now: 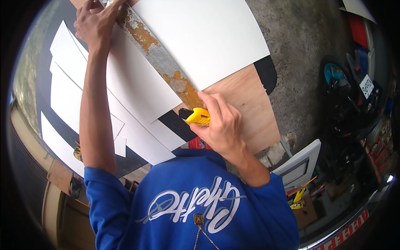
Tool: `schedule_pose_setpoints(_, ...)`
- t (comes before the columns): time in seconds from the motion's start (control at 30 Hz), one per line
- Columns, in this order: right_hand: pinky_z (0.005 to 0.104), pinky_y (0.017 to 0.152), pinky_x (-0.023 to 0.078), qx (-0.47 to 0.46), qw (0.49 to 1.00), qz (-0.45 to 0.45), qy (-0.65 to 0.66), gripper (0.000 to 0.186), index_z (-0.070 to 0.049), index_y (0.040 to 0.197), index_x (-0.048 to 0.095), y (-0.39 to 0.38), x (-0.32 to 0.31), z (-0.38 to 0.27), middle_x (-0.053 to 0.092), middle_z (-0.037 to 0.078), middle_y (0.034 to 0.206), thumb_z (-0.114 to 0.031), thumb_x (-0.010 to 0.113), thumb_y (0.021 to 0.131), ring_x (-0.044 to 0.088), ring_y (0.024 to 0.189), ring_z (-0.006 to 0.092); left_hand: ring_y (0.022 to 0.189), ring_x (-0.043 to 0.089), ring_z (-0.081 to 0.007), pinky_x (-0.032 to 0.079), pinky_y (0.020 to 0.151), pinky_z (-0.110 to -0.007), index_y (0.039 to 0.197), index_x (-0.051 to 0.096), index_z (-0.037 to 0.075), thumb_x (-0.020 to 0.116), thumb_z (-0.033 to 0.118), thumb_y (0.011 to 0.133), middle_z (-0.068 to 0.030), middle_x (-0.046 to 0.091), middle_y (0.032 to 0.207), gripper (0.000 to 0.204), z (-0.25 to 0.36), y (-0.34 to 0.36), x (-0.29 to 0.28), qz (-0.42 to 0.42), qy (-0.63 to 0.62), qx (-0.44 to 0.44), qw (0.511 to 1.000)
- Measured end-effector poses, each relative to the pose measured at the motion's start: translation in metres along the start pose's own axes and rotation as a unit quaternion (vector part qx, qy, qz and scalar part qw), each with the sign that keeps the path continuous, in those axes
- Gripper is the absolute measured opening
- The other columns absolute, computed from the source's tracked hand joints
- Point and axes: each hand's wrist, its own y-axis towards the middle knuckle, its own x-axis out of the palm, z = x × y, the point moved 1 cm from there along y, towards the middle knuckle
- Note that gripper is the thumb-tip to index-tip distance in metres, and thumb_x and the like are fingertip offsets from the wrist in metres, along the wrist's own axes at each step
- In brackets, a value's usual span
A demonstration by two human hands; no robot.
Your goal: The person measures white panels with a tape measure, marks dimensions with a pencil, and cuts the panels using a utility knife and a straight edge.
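A workshop, by the look of it: white sheets (135, 81) are spread left of the bare plywood board (254, 108), a worn straightedge (155, 54) is laid there too, rough concrete floor (298, 41) is seen to its right, and farther right a motorcycle (342, 93) is parked amid clutter.

Reads bright on the white sheets (204, 37), nearly washed out, with only faint texture. Lays a soft grey shadow on them, below and right of the left hand (95, 26). Drops to dim, murky tones at right, around the motorbike (341, 87). Flares to a small white glint (390, 178) near the right rim. Renders the knife (199, 116) fairly crisp. Turns hazy at the left rim, bends straight edges, then falls to black in the corners.
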Motion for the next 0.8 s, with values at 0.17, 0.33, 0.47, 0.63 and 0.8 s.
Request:
schedule_pose_setpoints(0.17,0.0337,0.057,0.047,0.015,0.999,0.018,-0.022,0.074,-0.002,0.113,0.055,-0.003,-0.001,-0.004,0.056,0.010,0.098,-0.011,0.089,0.049,0.060,0.068,0.0232,0.089,0.061,-0.0232,0.054,0.072,-0.030,0.122,0.053,-0.010,0.083,0.018,0.068,-0.0165,0.056,0.107,0.068,0.010,-0.010,-0.001,0.009,-0.022,0.019,1.000)
schedule_pose_setpoints(0.33,0.0341,0.060,0.052,0.032,0.999,0.016,-0.027,0.064,0.000,0.107,0.058,-0.002,-0.001,-0.008,0.059,0.013,0.095,-0.010,0.087,0.051,0.064,0.072,0.0275,0.090,0.061,-0.0237,0.054,0.074,-0.031,0.123,0.052,-0.009,0.083,0.018,0.067,-0.0171,0.056,0.109,0.069,0.013,-0.007,0.000,-0.004,-0.042,-0.007,0.999)
schedule_pose_setpoints(0.47,0.0341,0.059,0.052,0.023,0.999,0.029,-0.016,0.065,-0.001,0.106,0.058,-0.001,0.001,-0.005,0.059,0.013,0.095,-0.010,0.087,0.049,0.064,0.071,0.0266,0.092,0.061,-0.0242,0.054,0.075,-0.032,0.123,0.052,-0.009,0.083,0.019,0.067,-0.0178,0.056,0.110,0.069,0.010,-0.007,-0.001,0.000,-0.044,-0.004,0.999)
schedule_pose_setpoints(0.63,0.0338,0.057,0.048,0.019,0.999,0.038,0.001,0.075,-0.005,0.114,0.056,-0.004,0.002,-0.001,0.059,0.009,0.101,-0.012,0.088,0.047,0.061,0.067,0.0229,0.093,0.061,-0.0247,0.055,0.076,-0.032,0.123,0.052,-0.009,0.083,0.020,0.067,-0.0187,0.056,0.111,0.069,0.007,-0.006,-0.002,0.000,-0.047,0.002,0.999)
schedule_pose_setpoints(0.8,0.0335,0.057,0.048,0.017,0.999,0.048,-0.002,0.072,-0.005,0.115,0.059,-0.003,0.003,0.002,0.061,0.007,0.099,-0.013,0.087,0.049,0.061,0.065,0.0219,0.092,0.062,-0.0243,0.055,0.075,-0.032,0.124,0.050,-0.008,0.083,0.020,0.068,-0.0190,0.057,0.110,0.071,0.014,-0.012,0.000,-0.002,-0.062,-0.009,0.998)
